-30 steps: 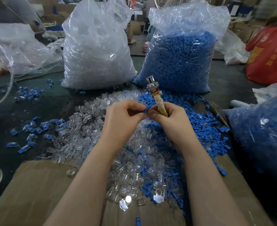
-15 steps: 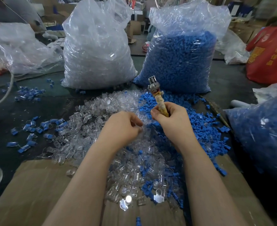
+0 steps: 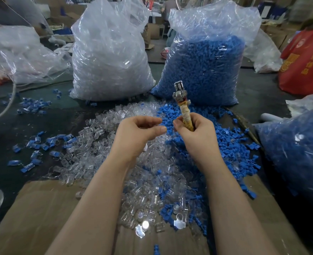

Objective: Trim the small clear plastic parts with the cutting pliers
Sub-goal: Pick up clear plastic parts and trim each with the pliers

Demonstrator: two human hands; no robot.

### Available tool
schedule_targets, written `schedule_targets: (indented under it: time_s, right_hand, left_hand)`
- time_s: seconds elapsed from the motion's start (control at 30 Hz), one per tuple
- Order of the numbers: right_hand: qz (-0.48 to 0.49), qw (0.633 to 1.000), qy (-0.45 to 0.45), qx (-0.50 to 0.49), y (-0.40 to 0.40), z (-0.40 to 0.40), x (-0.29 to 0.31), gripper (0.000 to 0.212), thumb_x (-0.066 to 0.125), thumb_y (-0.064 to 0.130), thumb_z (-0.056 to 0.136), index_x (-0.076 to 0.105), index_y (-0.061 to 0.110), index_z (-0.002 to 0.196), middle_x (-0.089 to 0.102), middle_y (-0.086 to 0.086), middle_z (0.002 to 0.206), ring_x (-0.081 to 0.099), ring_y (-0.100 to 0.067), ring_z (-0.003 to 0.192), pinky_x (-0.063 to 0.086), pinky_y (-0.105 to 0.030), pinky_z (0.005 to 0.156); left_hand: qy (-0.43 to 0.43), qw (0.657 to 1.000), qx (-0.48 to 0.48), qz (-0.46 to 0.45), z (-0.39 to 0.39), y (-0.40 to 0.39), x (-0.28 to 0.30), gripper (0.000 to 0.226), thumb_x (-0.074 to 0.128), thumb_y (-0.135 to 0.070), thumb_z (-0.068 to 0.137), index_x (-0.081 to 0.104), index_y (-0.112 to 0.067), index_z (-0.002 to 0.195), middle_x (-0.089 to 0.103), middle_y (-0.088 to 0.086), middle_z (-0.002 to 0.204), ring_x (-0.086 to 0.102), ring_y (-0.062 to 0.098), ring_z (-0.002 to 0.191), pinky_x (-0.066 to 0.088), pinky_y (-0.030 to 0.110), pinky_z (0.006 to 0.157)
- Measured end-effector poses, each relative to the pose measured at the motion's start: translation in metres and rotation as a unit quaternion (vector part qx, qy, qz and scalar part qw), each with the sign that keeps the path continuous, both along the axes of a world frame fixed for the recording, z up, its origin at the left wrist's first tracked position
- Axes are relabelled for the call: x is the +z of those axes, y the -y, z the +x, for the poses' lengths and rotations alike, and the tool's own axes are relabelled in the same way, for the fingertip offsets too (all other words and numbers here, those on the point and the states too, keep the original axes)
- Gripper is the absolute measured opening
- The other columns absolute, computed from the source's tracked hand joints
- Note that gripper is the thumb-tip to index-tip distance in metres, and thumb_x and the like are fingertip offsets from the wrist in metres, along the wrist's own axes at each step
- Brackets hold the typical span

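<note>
Left to right: heap of small clear plastic parts (image 3: pixel 104 144) on the dark table (image 3: pixel 32 122); left hand (image 3: pixel 137 133), fingers curled, contents indiscernible; right hand (image 3: pixel 194 133) gripping upright metal cutting pliers with tan wrapped handles (image 3: pixel 183 105); loose blue plastic pieces (image 3: pixel 231 142)

Dark grey-green worktable (image 3: pixel 258 96), matte and scuffed. Flattened brown cardboard sheet (image 3: pixel 41 208) lies over its near edge. Two big clear plastic sacks stand toward the far edge: one filled with clear pieces (image 3: pixel 109 57), one filled with blue pieces (image 3: pixel 205 67). Crumpled empty clear bags (image 3: pixel 26 57) at far left, red printed bag (image 3: pixel 306 63) at far right. Behind: brown cardboard boxes (image 3: pixel 153 31), blurred workshop clutter. Light is soft, overhead, with glare on plastic.
</note>
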State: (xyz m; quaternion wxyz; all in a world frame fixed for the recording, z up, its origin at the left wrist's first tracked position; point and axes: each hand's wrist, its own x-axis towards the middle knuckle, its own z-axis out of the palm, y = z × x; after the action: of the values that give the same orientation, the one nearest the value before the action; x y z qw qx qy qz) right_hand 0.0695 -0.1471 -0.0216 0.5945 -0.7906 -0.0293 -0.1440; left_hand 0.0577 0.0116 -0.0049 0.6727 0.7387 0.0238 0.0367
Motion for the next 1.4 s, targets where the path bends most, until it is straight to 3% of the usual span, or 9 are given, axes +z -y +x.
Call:
schedule_targets:
  time_s: [0.17, 0.27, 0.33, 0.43, 0.5, 0.83, 1.03, 1.27, 1.4]
  right_hand:
    - [0.028, 0.999, 0.024, 0.021, -0.001, -0.004, 0.005, 0.016, 0.066, 0.022, 0.093, 0.063, 0.009, 0.085, 0.051, -0.018, 0.070, 0.043, -0.011, 0.061, 0.040, -0.021, 0.054]
    - [0.020, 0.999, 0.034, 0.033, -0.002, -0.006, 0.007, 0.013, 0.066, 0.022, 0.093, 0.063, 0.012, 0.085, 0.056, -0.021, 0.077, 0.047, -0.014, 0.064, 0.043, -0.025, 0.058]
    - [0.009, 0.998, 0.043, 0.040, -0.003, -0.007, 0.007, 0.015, 0.066, 0.022, 0.093, 0.063, 0.010, 0.085, 0.053, -0.018, 0.071, 0.044, -0.010, 0.060, 0.041, -0.023, 0.055]
    - [0.000, 0.998, 0.050, 0.043, -0.004, -0.006, 0.006, 0.017, 0.067, 0.021, 0.092, 0.062, 0.008, 0.083, 0.044, 0.006, 0.056, 0.036, -0.004, 0.053, 0.036, -0.016, 0.051]
    - [-0.004, 0.998, 0.053, 0.042, -0.004, -0.005, 0.006, 0.018, 0.067, 0.021, 0.092, 0.061, 0.008, 0.082, 0.042, 0.013, 0.054, 0.034, -0.002, 0.050, 0.034, -0.014, 0.050]
    - [-0.016, 0.997, 0.063, 0.049, -0.008, -0.007, 0.009, 0.016, 0.068, 0.020, 0.092, 0.061, 0.009, 0.083, 0.045, 0.016, 0.052, 0.037, -0.002, 0.049, 0.034, -0.013, 0.049]
    - [-0.053, 0.995, 0.069, 0.045, -0.008, -0.006, 0.008, 0.012, 0.069, 0.019, 0.090, 0.061, 0.012, 0.084, 0.049, 0.015, 0.056, 0.040, -0.003, 0.051, 0.033, -0.014, 0.049]
    - [-0.061, 0.995, 0.067, 0.036, -0.008, -0.004, 0.006, 0.016, 0.068, 0.017, 0.089, 0.058, 0.018, 0.077, 0.051, 0.017, 0.057, 0.040, -0.003, 0.051, 0.033, -0.015, 0.049]
    - [-0.061, 0.995, 0.072, 0.021, -0.009, -0.004, 0.005, 0.015, 0.069, 0.020, 0.089, 0.059, 0.017, 0.078, 0.051, 0.016, 0.056, 0.043, -0.003, 0.052, 0.033, -0.015, 0.050]
  left_hand:
    - [-0.007, 0.999, -0.037, -0.037, -0.001, -0.004, 0.002, 0.029, 0.083, -0.003, 0.069, 0.078, -0.020, 0.092, 0.076, -0.006, 0.080, 0.070, 0.004, 0.076, 0.054, 0.013, 0.071]
    - [0.004, 0.999, -0.030, -0.042, -0.001, -0.003, 0.002, 0.028, 0.081, -0.002, 0.072, 0.077, -0.021, 0.092, 0.077, -0.006, 0.087, 0.071, 0.003, 0.080, 0.055, 0.014, 0.073]
    - [0.013, 0.998, -0.015, -0.056, -0.001, -0.002, 0.002, 0.027, 0.080, -0.001, 0.073, 0.076, -0.019, 0.093, 0.077, -0.004, 0.087, 0.071, 0.004, 0.079, 0.054, 0.014, 0.071]
    - [0.027, 0.997, 0.011, -0.067, 0.001, -0.002, 0.001, 0.027, 0.081, -0.001, 0.072, 0.075, -0.013, 0.095, 0.076, 0.003, 0.088, 0.070, 0.008, 0.078, 0.054, 0.017, 0.070]
    - [0.039, 0.997, 0.021, -0.061, 0.001, -0.001, 0.001, 0.027, 0.083, -0.002, 0.070, 0.074, -0.010, 0.094, 0.076, 0.006, 0.087, 0.070, 0.010, 0.077, 0.054, 0.018, 0.069]
    - [0.084, 0.995, 0.043, -0.012, -0.001, 0.005, 0.003, 0.023, 0.086, -0.002, 0.067, 0.070, -0.010, 0.080, 0.074, 0.000, 0.077, 0.069, 0.007, 0.069, 0.053, 0.017, 0.065]
    - [0.110, 0.991, 0.075, 0.032, -0.002, 0.009, 0.003, 0.024, 0.091, -0.016, 0.065, 0.070, -0.016, 0.076, 0.073, 0.000, 0.074, 0.070, 0.016, 0.070, 0.059, 0.027, 0.068]
    - [0.113, 0.992, 0.060, 0.006, -0.001, 0.012, 0.000, 0.021, 0.087, 0.000, 0.068, 0.071, -0.011, 0.077, 0.075, 0.003, 0.078, 0.074, 0.017, 0.077, 0.060, 0.027, 0.072]
    - [0.101, 0.994, 0.046, -0.007, -0.001, 0.013, 0.003, 0.020, 0.083, 0.005, 0.070, 0.072, -0.008, 0.079, 0.076, 0.003, 0.079, 0.074, 0.011, 0.076, 0.055, 0.017, 0.067]
